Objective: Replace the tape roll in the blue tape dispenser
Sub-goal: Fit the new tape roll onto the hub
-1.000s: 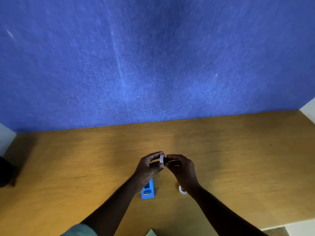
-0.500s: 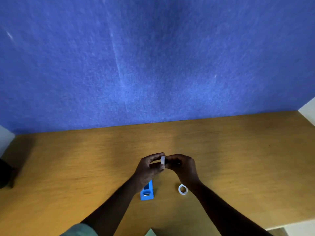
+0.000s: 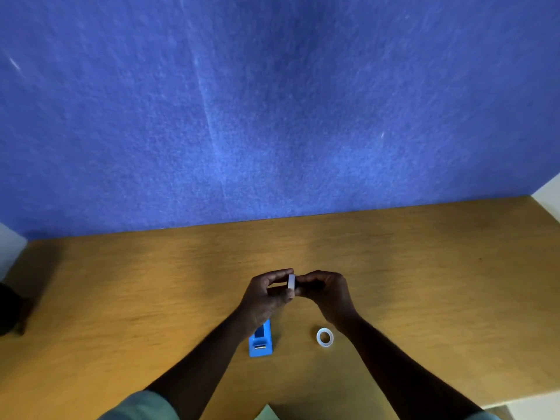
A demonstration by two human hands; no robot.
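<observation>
Currently two tape rolls: one between hands (image 3: 292,287), one (image 3: 325,337) on table (image 3: 121,298); one dispenser (image 3: 261,344).

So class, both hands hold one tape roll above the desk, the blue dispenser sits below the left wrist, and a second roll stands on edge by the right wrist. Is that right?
Not quite. In the head view the second roll lies flat on the desk, hole up. The rest holds: left hand and right hand hold a roll, and the dispenser is below the left wrist.
</observation>
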